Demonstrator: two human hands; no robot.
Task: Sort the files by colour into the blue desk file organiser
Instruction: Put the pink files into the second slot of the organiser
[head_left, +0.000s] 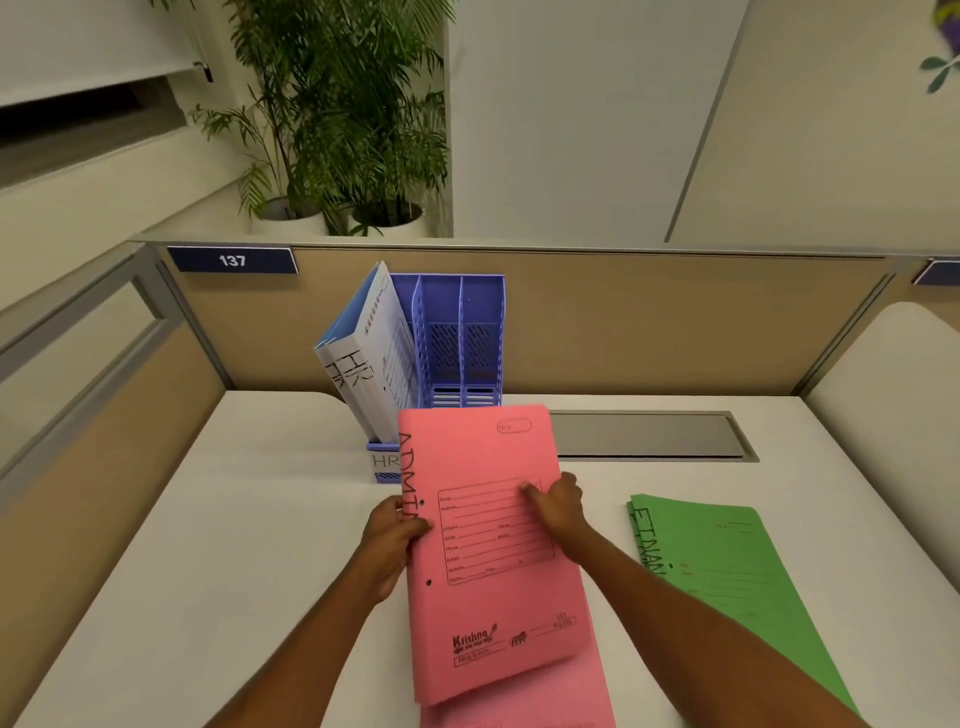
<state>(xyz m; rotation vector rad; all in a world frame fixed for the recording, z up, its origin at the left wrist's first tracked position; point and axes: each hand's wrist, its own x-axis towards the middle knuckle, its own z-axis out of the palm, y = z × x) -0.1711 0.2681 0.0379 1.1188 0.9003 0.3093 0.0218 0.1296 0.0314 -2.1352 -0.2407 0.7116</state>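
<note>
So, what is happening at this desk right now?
A person is sorting files into a blue desk file organiser at the back of the desk. Both hands hold a pink file: the left hand at its spine edge, the right hand on its cover. More pink lies underneath it. White files marked HR already lean in the leftmost slot; the other two slots look empty. Green files lie on the desk to the right.

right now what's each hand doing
Left hand: closed on the pink file, left edge.
Right hand: closed on the same file, right edge.
</note>
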